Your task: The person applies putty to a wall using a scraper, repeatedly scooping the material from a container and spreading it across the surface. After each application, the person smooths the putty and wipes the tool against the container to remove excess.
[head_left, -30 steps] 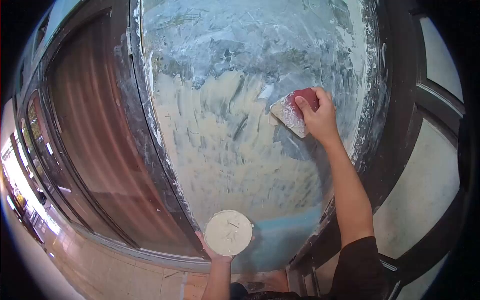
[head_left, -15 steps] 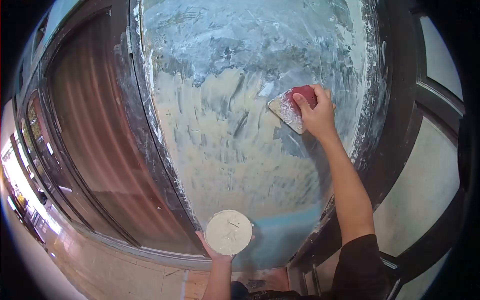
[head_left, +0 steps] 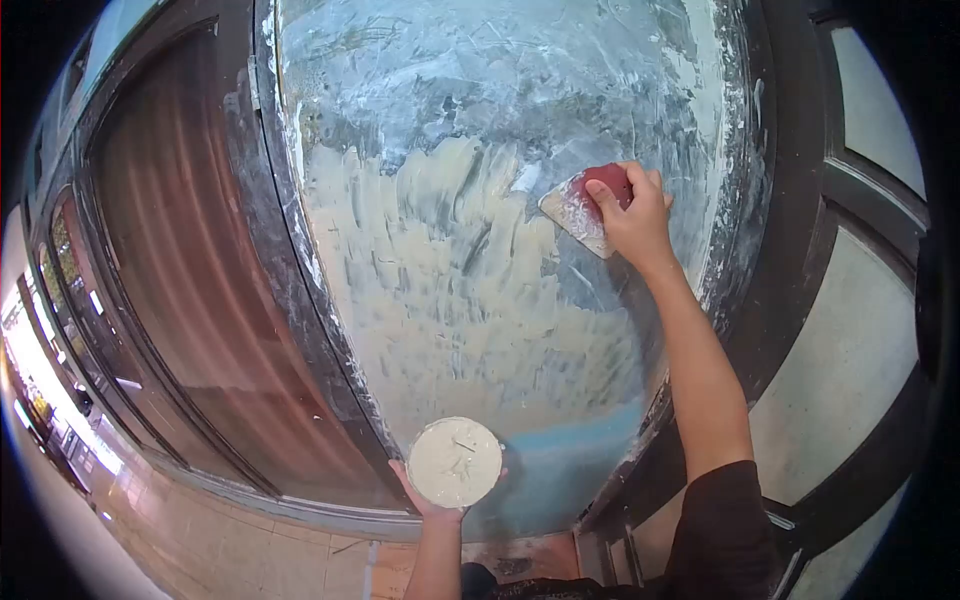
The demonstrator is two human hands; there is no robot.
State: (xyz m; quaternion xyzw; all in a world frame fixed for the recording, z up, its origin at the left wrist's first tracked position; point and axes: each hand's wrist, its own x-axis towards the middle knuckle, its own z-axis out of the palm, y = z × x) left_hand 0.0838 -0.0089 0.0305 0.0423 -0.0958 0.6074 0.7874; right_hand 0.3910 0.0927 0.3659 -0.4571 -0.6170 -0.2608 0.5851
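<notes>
My right hand (head_left: 637, 215) grips a red putty spreader (head_left: 580, 208), its blade smeared with pale putty. The thumb presses on the near face, and the spreader's lower-left edge lies close against the wall panel (head_left: 450, 90). Grey-blue and patchy at the top, that panel carries a streaky coat of cream putty (head_left: 430, 300) over its middle. Low in front of the panel, my left hand (head_left: 436, 507) cups a round container of cream putty (head_left: 455, 463) from beneath. A short dark mark and ridges show on the putty's surface.
To the left stands a dark-framed window (head_left: 190, 250) with reddish curtains behind it. Dark framing with pale panels (head_left: 850, 370) rises on the right. A light blue strip (head_left: 575, 437) crosses the panel's lower part. Tiled floor (head_left: 270, 545) lies below.
The spreader and my right hand have shifted very slightly, staying at the same part of the panel. The view has moved a little; my left hand still supports the putty container.
</notes>
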